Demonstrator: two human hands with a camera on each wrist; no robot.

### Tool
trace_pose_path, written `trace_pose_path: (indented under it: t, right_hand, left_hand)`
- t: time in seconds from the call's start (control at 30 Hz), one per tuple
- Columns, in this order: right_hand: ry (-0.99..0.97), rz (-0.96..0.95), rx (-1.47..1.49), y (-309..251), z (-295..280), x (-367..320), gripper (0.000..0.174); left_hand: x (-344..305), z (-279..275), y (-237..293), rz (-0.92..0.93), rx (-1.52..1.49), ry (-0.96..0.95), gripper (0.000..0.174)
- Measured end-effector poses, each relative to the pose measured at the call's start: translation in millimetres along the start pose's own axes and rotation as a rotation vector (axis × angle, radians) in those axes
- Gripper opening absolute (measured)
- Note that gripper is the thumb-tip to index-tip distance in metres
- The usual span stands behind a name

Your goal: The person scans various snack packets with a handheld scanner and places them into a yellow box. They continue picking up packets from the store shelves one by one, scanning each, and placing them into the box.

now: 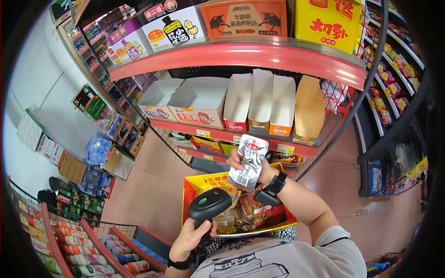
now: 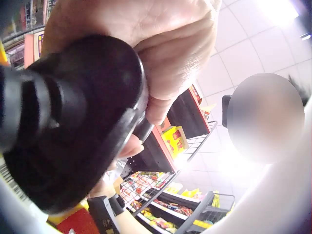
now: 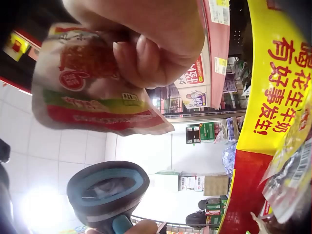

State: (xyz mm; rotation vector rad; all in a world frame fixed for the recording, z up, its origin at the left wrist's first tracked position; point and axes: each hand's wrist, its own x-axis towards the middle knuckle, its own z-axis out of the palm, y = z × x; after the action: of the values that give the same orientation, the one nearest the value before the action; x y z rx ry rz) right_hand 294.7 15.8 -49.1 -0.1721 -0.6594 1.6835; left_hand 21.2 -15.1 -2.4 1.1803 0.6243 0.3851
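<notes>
My left hand (image 1: 189, 238) grips the handle of a black barcode scanner (image 1: 209, 205), its thumb laid along the near side. In the left wrist view the scanner (image 2: 73, 131) fills much of the frame beneath the palm. My right hand (image 1: 267, 175) holds a silver snack packet (image 1: 251, 160), barcode side up, just beyond the scanner head. From the right wrist, the packet's printed face (image 3: 83, 92) shows red and green bands, with curled fingertips at its edge. The scanner's window (image 3: 108, 187) is turned toward the packet. Below both hands sits a yellow and red carton (image 1: 189, 192) of assorted snack packets (image 1: 259, 214).
Ahead stands a red-edged shelf (image 1: 232, 58) with several open display boxes (image 1: 197, 99) and large cartons (image 1: 245, 21) above. Bottles (image 1: 85, 248) line a rack at lower left. Stacked goods (image 1: 99, 150) stand by the left wall, and more snack shelves (image 1: 389, 78) rise at right.
</notes>
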Motion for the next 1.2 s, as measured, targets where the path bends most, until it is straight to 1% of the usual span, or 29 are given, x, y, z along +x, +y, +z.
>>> trace_pose_path:
  t: [0.03, 0.1, 0.13, 0.17, 0.2, 0.23, 0.3, 0.33, 0.4, 0.43, 0.5, 0.57, 0.63, 0.7, 0.73, 0.8, 0.83, 0.9, 0.93, 1.0, 1.03, 1.1, 1.13, 1.2]
  right_hand:
    - [0.008, -0.015, -0.021, 1, 0, 0, 0.037]
    - [0.101, -0.012, -0.075, 5, -5, 2, 0.04]
    - [0.131, -0.022, -0.106, 6, -8, 1, 0.04]
    - [0.162, -0.033, -0.136, 8, -13, 1, 0.04]
    - [0.161, -0.071, -0.143, 6, -9, 1, 0.035]
    - [0.182, -0.059, -0.09, 0, -2, -3, 0.03]
    - [0.17, -0.127, -0.08, -8, 6, -2, 0.023]
    - [0.171, -0.137, -0.089, -15, 12, -3, 0.023]
    - [0.236, -0.292, -0.11, -36, 28, -7, 0.017]
    - [0.173, -0.343, -0.126, -49, 27, -10, 0.016]
    - [0.398, -0.485, -0.288, -73, 42, -19, 0.016]
    - [0.498, -0.695, -0.591, -104, 38, -32, 0.018]
    - [0.708, -1.023, -0.853, -131, 33, -40, 0.019]
    - [0.759, -1.163, -0.804, -162, 13, -48, 0.02]
    - [0.758, -1.16, -0.807, -171, 7, -51, 0.02]
    - [0.992, -1.171, -0.851, -184, -7, -56, 0.02]
    - [0.989, -1.171, -0.852, -189, -19, -59, 0.02]
    - [1.102, -1.118, -0.851, -196, -39, -59, 0.018]
    - [1.098, -1.114, -0.85, -198, -45, -60, 0.018]
    - [1.256, -1.039, -0.922, -200, -55, -61, 0.017]
    - [1.255, -1.037, -0.92, -199, -59, -59, 0.017]
    - [1.363, -0.873, -0.929, -198, -65, -56, 0.016]
    - [1.364, -0.872, -0.928, -200, -76, -57, 0.016]
    - [1.407, -0.748, -0.877, -205, -88, -57, 0.018]
  left_hand:
    - [-2, 0, 1, 0.002, 0.001, -0.011, 0.04]
    - [-5, -3, -3, 0.01, -0.033, 0.06, 0.031]
    - [-6, -5, -7, 0.013, -0.088, 0.078, 0.031]
    - [-8, -8, -12, 0.013, -0.088, 0.054, 0.031]
    - [-9, -11, -15, 0.005, -0.132, 0.102, 0.032]
    - [-9, -13, -18, -0.003, -0.177, 0.151, 0.033]
    - [-8, -17, -20, 0.012, -0.164, 0.136, 0.033]
    - [-8, -19, -22, 0.007, -0.156, 0.174, 0.033]
    - [-7, -25, -28, -0.016, -0.124, 0.233, 0.032]
    - [-7, -28, -30, -0.013, -0.122, 0.225, 0.032]
    - [-6, -32, -33, -0.026, -0.159, 0.214, 0.032]
    - [-7, -30, -30, -0.023, -0.167, 0.201, 0.032]
    - [-8, -30, -29, -0.022, -0.181, 0.193, 0.032]
    - [-7, -31, -29, -0.009, -0.193, 0.155, 0.032]
    - [-6, -31, -29, -0.008, -0.197, 0.156, 0.032]
    - [-6, -31, -29, 0.014, -0.129, 0.152, 0.037]
    - [-6, -32, -30, 0.016, -0.13, 0.153, 0.037]
    - [-8, -34, -32, 0.007, -0.148, 0.159, 0.037]
    - [-9, -33, -32, 0.008, -0.149, 0.164, 0.037]
    - [-10, -32, -31, 0.0, -0.152, 0.172, 0.036]
    - [-10, -31, -30, 0.0, -0.152, 0.175, 0.036]
    - [-11, -31, -28, 0.01, -0.15, 0.162, 0.036]
    - [-10, -31, -29, 0.008, -0.15, 0.162, 0.036]
    - [-9, -32, -30, 0.022, -0.14, 0.168, 0.035]
